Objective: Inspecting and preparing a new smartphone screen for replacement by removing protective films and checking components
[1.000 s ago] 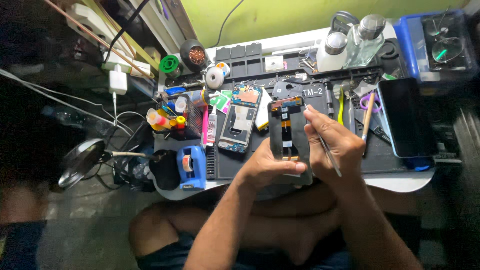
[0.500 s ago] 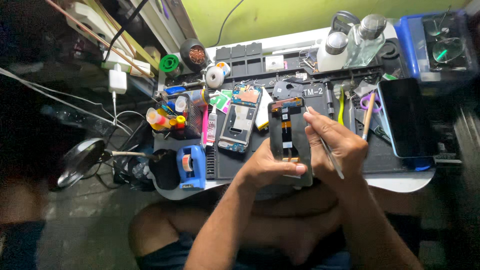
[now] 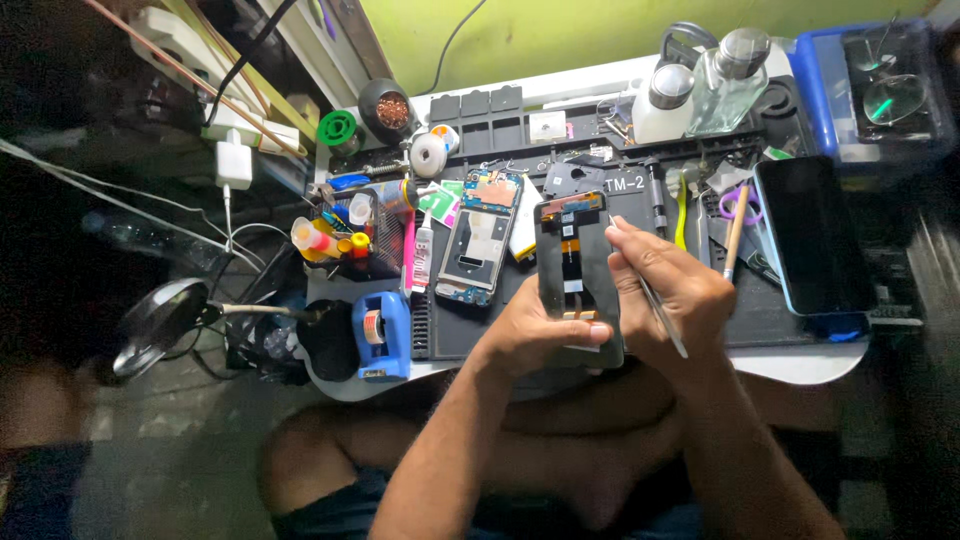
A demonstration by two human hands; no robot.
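Note:
My left hand [image 3: 535,330] grips the lower part of a black phone display panel [image 3: 572,262], its back side up with a flex strip down the middle. My right hand [image 3: 675,295] holds thin metal tweezers [image 3: 662,315], with fingertips touching the panel's upper right edge. An opened phone frame with its circuit board [image 3: 478,250] lies on the dark work mat [image 3: 770,325] just left of the panel. A second phone with a dark screen [image 3: 812,235] lies to the right.
A blue tape dispenser [image 3: 380,335] stands at the mat's front left. Glue tubes and small bottles [image 3: 340,235] crowd the left side. Two clear bottles [image 3: 700,90] and a blue box [image 3: 880,85] stand at the back. A brush [image 3: 735,235] lies beside my right hand. A magnifier lamp [image 3: 160,325] hangs at left.

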